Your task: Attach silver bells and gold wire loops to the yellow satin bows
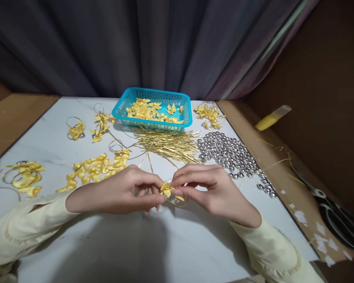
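Observation:
A small yellow ribbon bow [166, 189] with a loop of gold cord is pinched between my two hands above the white board. My left hand [118, 190] closes thumb and fingers on the bow's left side. From the right, my right hand [211, 190] grips it with thumb and index finger. Just beyond the hands lies a heap of gold cords [168, 145]. Many silver bells or beads [227, 151] are spread to the right of the cords. Left of them sits a cluster of yellow bows [96, 167], partly behind my left forearm.
A blue basket [190, 114] holding yellow bows stands at the back. Bows with cord loops lie at the left [28, 177], back left [102, 125] and back right [209, 114]. Black scissors [339, 220], paper scraps [321, 239] and a yellow tube [273, 118] are at the right.

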